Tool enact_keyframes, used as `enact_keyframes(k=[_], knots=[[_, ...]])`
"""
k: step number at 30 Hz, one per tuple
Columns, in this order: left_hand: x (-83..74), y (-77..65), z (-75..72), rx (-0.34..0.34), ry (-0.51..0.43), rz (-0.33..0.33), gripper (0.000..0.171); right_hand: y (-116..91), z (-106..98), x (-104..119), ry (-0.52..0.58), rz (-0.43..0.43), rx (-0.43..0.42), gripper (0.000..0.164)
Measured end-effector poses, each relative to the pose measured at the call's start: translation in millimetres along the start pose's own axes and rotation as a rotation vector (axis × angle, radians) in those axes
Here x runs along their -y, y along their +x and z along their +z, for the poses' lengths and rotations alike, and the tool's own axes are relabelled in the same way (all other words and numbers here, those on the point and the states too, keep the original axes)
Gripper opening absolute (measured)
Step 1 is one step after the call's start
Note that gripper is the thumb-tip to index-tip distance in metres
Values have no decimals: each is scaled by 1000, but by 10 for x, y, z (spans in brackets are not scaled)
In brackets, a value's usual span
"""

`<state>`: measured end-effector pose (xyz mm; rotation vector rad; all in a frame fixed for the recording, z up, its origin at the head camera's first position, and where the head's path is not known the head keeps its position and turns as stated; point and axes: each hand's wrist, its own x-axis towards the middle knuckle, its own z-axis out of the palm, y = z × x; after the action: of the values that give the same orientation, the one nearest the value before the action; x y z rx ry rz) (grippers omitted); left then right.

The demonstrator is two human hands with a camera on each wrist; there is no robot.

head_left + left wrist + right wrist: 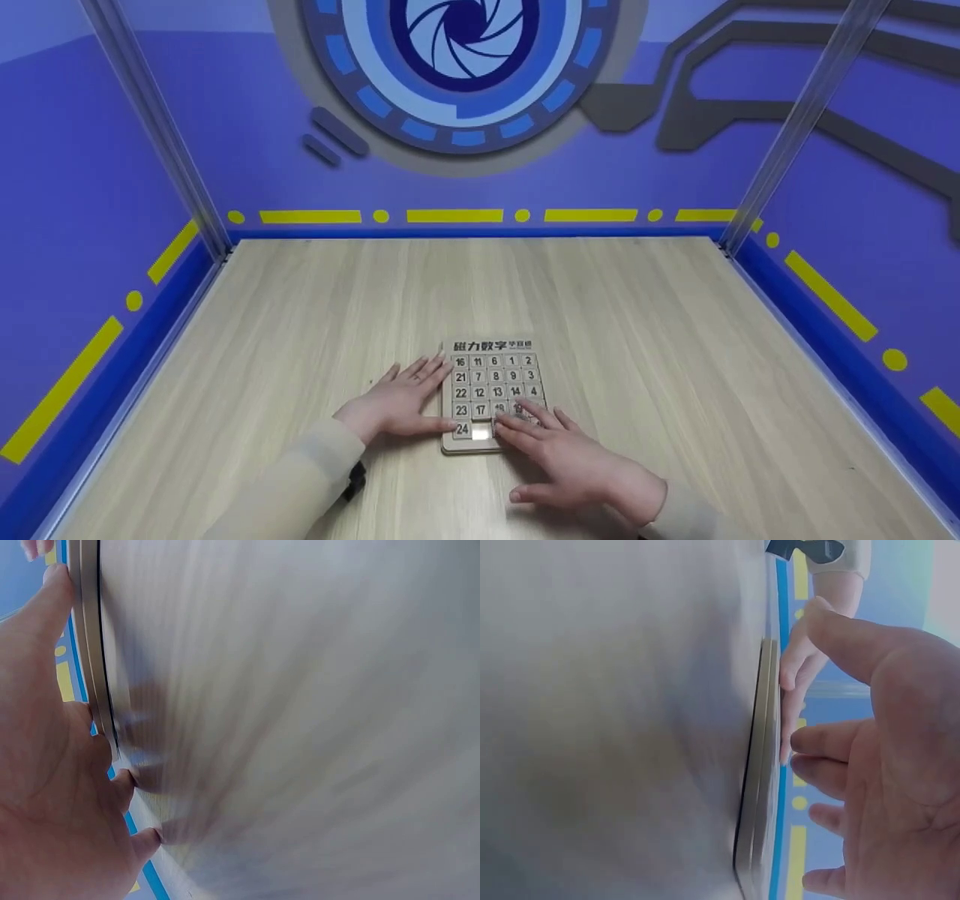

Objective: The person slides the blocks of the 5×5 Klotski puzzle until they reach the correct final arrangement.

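Note:
A wooden number sliding puzzle (496, 394) lies flat on the table, with rows of numbered tiles under a printed heading. A gap in its bottom row (482, 431) shows beside tile 24 (462, 430). My left hand (397, 405) rests along the puzzle's left edge, thumb at tile 24 and fingers spread near the upper left corner. My right hand (570, 454) is over the lower right corner, its straight fingers covering several tiles there. In the right wrist view the puzzle's layered edge (759, 765) stands beside the right fingers, whose thumb is apart from the board.
The pale wood-grain table (337, 300) extends around the puzzle. Blue panels with yellow dashes (457, 216) wall it at the back and both sides, joined by metal corner posts (161, 127). A black item (354, 480) sits by the left wrist.

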<state>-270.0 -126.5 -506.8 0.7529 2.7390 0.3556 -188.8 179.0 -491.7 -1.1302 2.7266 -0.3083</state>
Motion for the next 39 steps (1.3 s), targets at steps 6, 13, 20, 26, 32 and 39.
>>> enact_keyframes(k=[6, 13, 20, 26, 32, 39], knots=[[-3, -1, -10, -1, -10, 0, 102, 153, 36, 110, -16, -32, 18, 92], [-10, -1, -21, 4, -4, -1, 101, 283, 76, 185, -44, -47, 25, 91], [-6, 1, -25, 5, 9, -1, 102, 308, 73, 182, -42, -58, 18, 89], [1, 0, -21, 2, 3, 2, 102, 267, 93, 140, -43, -55, 12, 89], [-4, -10, -18, 1, -11, 11, 101, 207, 82, 104, -18, -31, 21, 89], [-4, -5, -16, -2, -20, 8, 101, 156, 61, 50, -12, -31, 13, 88]])
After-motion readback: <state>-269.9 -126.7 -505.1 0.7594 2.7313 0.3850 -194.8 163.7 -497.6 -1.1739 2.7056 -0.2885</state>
